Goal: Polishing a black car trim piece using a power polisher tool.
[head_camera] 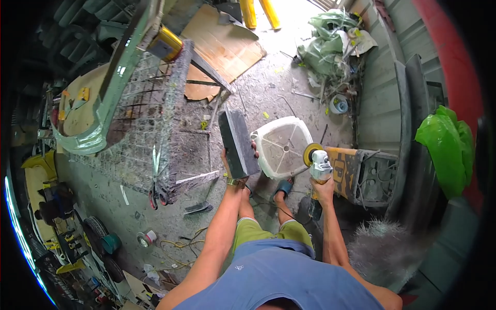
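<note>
My left hand [227,166] grips a long, dark box-shaped part [236,143] from beneath, with fingers showing at both sides. The part is held up in front of me, and its lighter edge faces right. In my right hand [323,190] is an angle grinder [321,166], its handle running down below the fist. A yellow-rimmed disc [312,153] sits on the grinder's head, facing left. Whether it spins cannot be told. Between the two hands, lower down, stands a dusty white plastic stool [285,145]; the disc overlaps its right edge in view.
A mesh-topped work stand [143,100] with scissors [156,182] is on my left. At right stand a worn yellow machine [345,176] and a green plastic bag [445,151]. A yellow cord [174,244] trails across the floor. Cardboard [224,42] lies ahead.
</note>
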`<state>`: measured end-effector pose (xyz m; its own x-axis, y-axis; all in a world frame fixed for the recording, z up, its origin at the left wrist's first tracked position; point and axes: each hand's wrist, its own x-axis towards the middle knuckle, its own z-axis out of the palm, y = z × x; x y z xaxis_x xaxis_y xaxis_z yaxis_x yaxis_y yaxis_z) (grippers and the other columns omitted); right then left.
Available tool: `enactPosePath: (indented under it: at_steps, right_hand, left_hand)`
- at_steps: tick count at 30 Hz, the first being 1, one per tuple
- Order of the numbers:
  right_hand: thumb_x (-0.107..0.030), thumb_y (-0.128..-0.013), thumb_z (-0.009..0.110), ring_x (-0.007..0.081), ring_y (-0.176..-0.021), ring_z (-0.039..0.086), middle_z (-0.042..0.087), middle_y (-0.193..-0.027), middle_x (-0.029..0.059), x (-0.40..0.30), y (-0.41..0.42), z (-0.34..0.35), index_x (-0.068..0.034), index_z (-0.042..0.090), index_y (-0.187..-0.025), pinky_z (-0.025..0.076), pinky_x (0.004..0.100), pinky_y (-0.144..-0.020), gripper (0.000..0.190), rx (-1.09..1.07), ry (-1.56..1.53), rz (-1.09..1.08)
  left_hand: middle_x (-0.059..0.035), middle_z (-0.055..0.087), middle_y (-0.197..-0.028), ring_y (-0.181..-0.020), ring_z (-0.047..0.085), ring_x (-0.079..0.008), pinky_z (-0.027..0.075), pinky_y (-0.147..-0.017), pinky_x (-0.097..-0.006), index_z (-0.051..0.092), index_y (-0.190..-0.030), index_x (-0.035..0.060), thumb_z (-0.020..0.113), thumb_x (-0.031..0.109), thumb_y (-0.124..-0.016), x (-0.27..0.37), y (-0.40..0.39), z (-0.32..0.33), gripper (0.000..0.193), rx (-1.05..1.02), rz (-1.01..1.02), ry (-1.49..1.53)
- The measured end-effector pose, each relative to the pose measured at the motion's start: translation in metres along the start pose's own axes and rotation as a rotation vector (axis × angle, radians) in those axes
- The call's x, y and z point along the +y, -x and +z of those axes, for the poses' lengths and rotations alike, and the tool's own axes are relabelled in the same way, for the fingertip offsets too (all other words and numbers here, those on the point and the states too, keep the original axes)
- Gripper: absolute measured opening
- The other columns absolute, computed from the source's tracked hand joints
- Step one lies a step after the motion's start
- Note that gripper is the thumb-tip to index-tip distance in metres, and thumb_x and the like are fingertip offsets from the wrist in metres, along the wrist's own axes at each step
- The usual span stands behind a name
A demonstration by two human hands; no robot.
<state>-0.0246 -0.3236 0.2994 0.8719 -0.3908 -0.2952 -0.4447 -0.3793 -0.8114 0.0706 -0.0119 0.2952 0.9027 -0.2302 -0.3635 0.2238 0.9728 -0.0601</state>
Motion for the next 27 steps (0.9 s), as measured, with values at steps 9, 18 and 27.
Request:
enactPosePath:
  at_steps: [9, 18, 27]
  right_hand:
    - [-0.019, -0.066, 0.081, 0.0245, -0.091, 0.064, 0.066, -0.099, 0.0137, 0.0, 0.016, -0.002, -0.001, 0.057, -0.107, 0.049, 0.0365, -0.083, 0.051, 0.031, -0.036, -0.024]
    - [-0.018, -0.063, 0.084, 0.0236, -0.089, 0.064, 0.067, -0.096, 0.0124, -0.018, 0.023, -0.006, -0.002, 0.059, -0.102, 0.049, 0.0361, -0.081, 0.05, 0.015, -0.027, -0.032]
    - [-0.02, -0.062, 0.085, 0.0242, -0.093, 0.063, 0.066, -0.101, 0.0131, -0.038, 0.017, -0.017, -0.001, 0.057, -0.108, 0.049, 0.0358, -0.084, 0.058, 0.032, -0.049, -0.001]
  left_hand:
    - [-0.0232, 0.053, -0.121, -0.11, 0.056, -0.0334, 0.05, -0.091, -0.0455, 0.04, -0.133, -0.0047, 0.053, 0.063, -0.08, 0.005, 0.048, 0.031, 0.087, -0.159, -0.001, -0.176]
    - [-0.02, 0.054, -0.122, -0.11, 0.057, -0.0302, 0.049, -0.093, -0.0458, 0.041, -0.133, -0.0028, 0.056, 0.065, -0.076, 0.009, 0.095, 0.062, 0.09, -0.053, 0.048, -0.277]
    - [-0.0214, 0.045, -0.139, -0.119, 0.053, -0.031, 0.047, -0.095, -0.0513, 0.032, -0.143, -0.002, 0.058, 0.071, -0.074, 0.014, 0.123, 0.1, 0.103, -0.168, 0.045, -0.372]
